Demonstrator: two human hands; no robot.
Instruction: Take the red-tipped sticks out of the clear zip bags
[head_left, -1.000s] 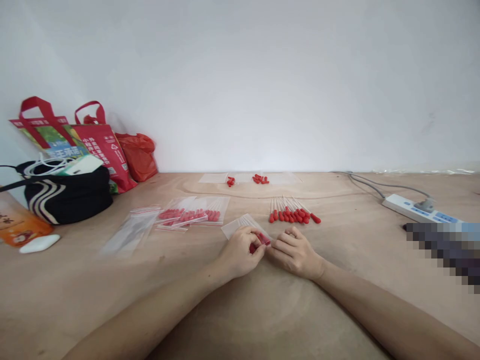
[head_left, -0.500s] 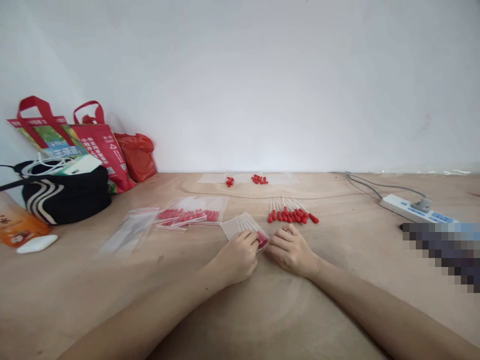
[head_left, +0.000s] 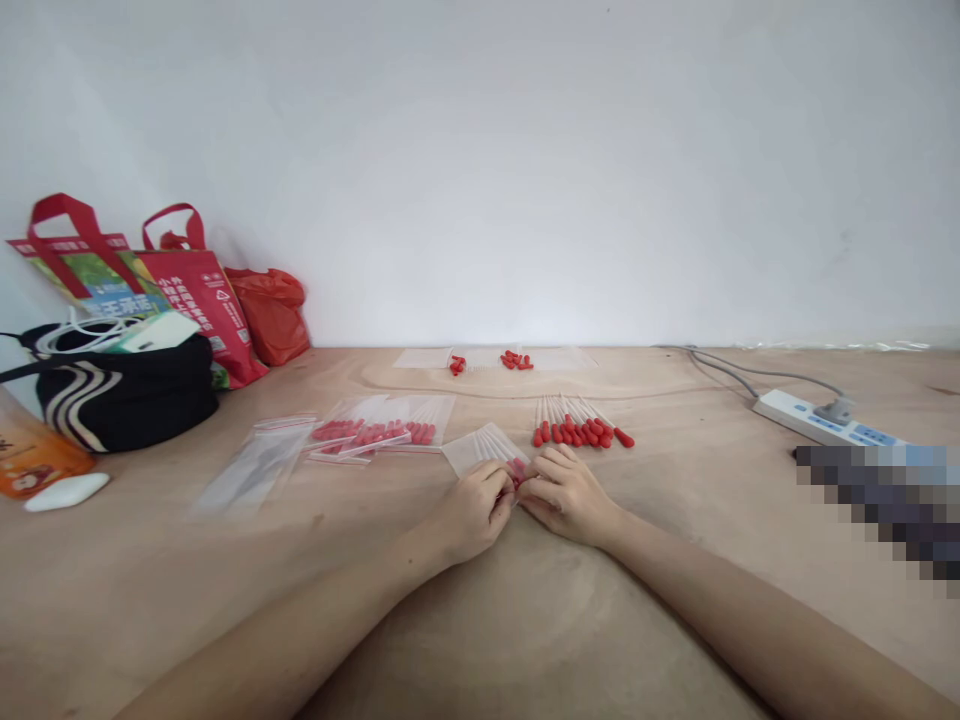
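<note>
A clear zip bag (head_left: 471,447) holding several droppers with red rubber bulbs lies at the middle of the table, its near end between my hands. My left hand (head_left: 478,510) is closed on the bag's near left edge, covering part of the bulbs. Pressed against the same end on the right, my right hand (head_left: 566,495) has its fingers bent and pinched at the bag's edge. Loose red-bulbed droppers (head_left: 577,432) are fanned out just beyond my right hand. Filled dropper bags (head_left: 375,432) overlap to the left, beside flat clear bags (head_left: 255,465).
Loose red bulbs (head_left: 516,360) and thin clear tubes lie near the wall. On the left stand a black striped bag (head_left: 127,395), red shopping bags (head_left: 199,310) and an orange pack (head_left: 37,455) by a white case (head_left: 67,492). A power strip (head_left: 810,420) lies right.
My right hand has moved left to meet my left hand at the near end of the bag, covering more of the red bulbs. The view has shifted slightly.
</note>
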